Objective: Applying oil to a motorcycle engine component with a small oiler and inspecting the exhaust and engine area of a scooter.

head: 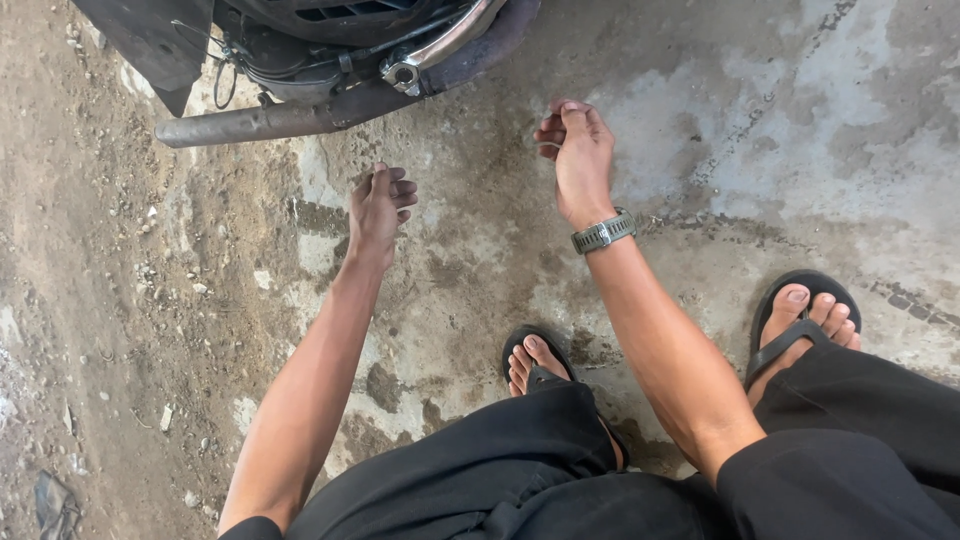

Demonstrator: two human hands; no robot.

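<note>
Exhaust pipe (pixel 262 122), both hands (pixel 378 205) (pixel 577 150) near, seemingly empty

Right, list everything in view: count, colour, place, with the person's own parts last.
Motorcycle underside: one, black, top left.
Exhaust pipe: one, dull grey-brown, lying across below the engine.
Chrome bracket: one, silver, top centre.
Concrete floor: grey, stained, dirt and small stones at left.
Wristwatch: one, grey-green, on right wrist.
Sandals: two, black, lower centre and right.
Trousers: black, bottom edge.
Left hand: empty, loosely curled, near the pipe.
Right hand: empty, loosely curled, below the bracket.
</note>
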